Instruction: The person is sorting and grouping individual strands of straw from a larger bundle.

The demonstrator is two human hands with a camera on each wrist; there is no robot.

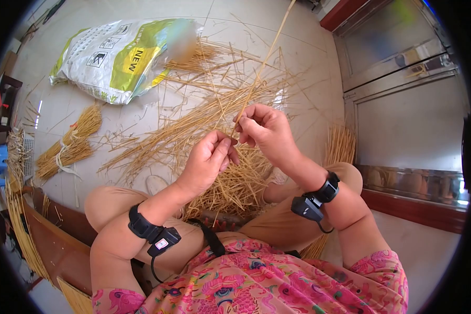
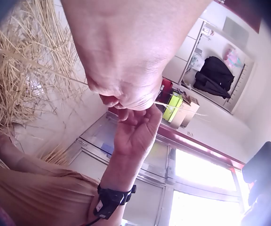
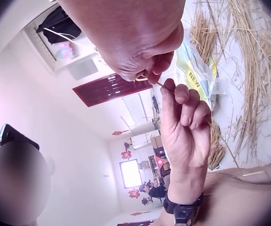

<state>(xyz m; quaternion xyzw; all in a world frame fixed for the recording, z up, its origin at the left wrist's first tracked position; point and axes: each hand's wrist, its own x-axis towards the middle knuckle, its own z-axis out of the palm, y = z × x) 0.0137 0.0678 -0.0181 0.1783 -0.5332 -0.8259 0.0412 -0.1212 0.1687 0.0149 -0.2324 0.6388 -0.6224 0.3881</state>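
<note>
A long thin straw stalk (image 1: 269, 51) rises from between the two hands toward the top of the head view. The left hand (image 1: 208, 157) pinches its lower part between thumb and fingers. Just above and to the right, the right hand (image 1: 267, 131) pinches the same stalk, fingers curled. The hands are close together over a heap of loose straw (image 1: 235, 183) lying between the legs. In the right wrist view the left hand (image 3: 187, 136) holds the stalk near the right hand (image 3: 135, 42); the right fingertips are partly hidden there.
Loose long stalks (image 1: 167, 133) spread over the tiled floor ahead. A white and green bag (image 1: 107, 57) lies at the back left, with a tied straw bundle (image 1: 73, 141) nearer. Metal cabinet doors (image 1: 411, 125) stand at right, an upright straw bundle (image 1: 340, 145) beside them.
</note>
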